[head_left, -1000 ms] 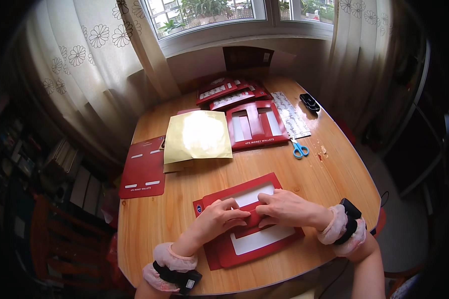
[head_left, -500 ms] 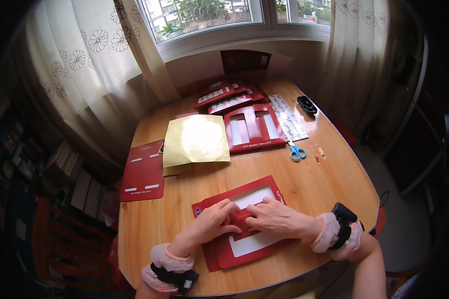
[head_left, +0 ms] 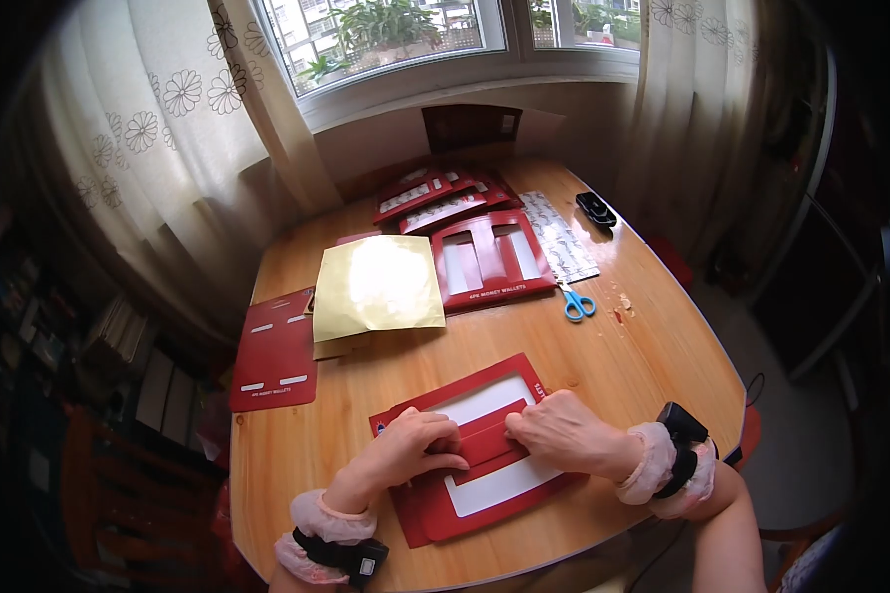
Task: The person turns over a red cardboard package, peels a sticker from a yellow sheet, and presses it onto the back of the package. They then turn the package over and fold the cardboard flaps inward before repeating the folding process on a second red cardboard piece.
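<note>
A flat red card packet (head_left: pixel 494 504) with two white cut-out windows lies at a slant near the front of the table. Along its middle runs a red strip with a crease line. My left hand (head_left: pixel 405 453) is closed at the left end of this strip, thumb and curled fingers pressed against it. At the strip's other end, my right hand (head_left: pixel 569 433) is bent into a loose fist, its fingertips on the card. Both palms are hidden from view.
Gold paper envelopes (head_left: pixel 376 287) and a flat red card (head_left: pixel 275 351) lie at left. Behind stand a finished-looking red packet (head_left: pixel 499 292) and a stack of similar packets (head_left: pixel 440 210). Blue-handled scissors (head_left: pixel 579 306), a patterned sheet (head_left: pixel 562 237) and a black object (head_left: pixel 595 210) lie at right.
My right hand has slid right along the middle strip, baring more of it, and has curled tighter. My left hand stays at the left end. The whole view has shifted slightly.
</note>
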